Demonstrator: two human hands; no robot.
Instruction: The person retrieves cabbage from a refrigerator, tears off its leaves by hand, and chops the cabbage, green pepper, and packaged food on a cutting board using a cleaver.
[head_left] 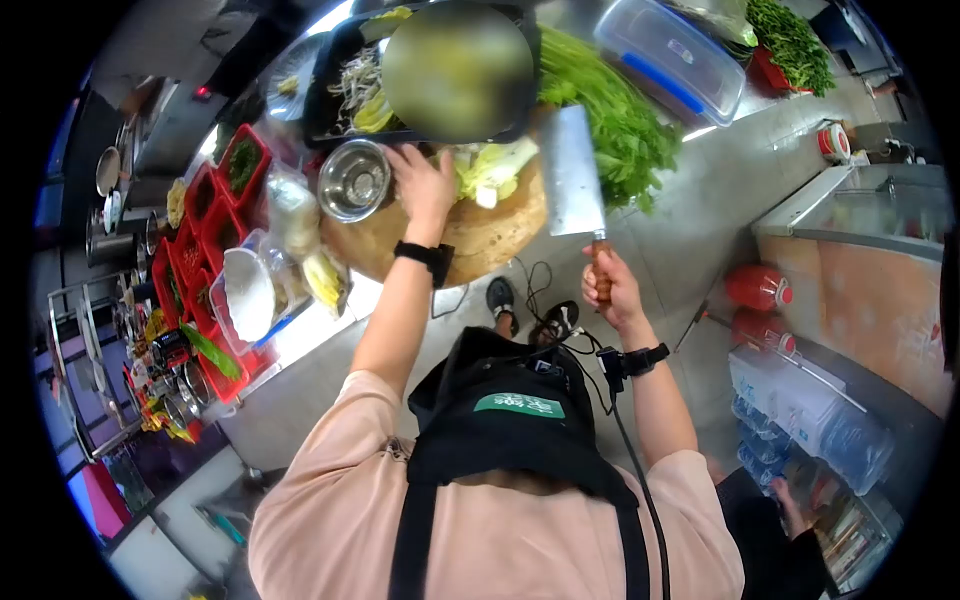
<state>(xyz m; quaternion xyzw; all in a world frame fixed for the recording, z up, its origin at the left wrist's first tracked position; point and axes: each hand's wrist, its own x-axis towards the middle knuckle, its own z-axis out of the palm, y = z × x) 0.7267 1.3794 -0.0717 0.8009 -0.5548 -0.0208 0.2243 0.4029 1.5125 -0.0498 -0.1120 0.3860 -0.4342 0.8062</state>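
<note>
My right hand [618,288] grips the wooden handle of a cleaver [574,175], its broad blade pointing away from me over the right edge of the round wooden cutting board [400,245]. On the board my left hand [425,185] lies with fingers apart, close beside a shiny metal bowl [354,180]; whether it touches the bowl I cannot tell. Pale yellow-green cabbage pieces [495,170] lie just right of that hand. Behind the blade spreads a bunch of leafy green celery [620,110].
A black tray [325,100] with bean sprouts stands behind the board, partly blurred. Red baskets [222,235] and a bagged item [293,210] are at the left. A lidded clear box [670,60] sits at the back right. Cables hang near my waist.
</note>
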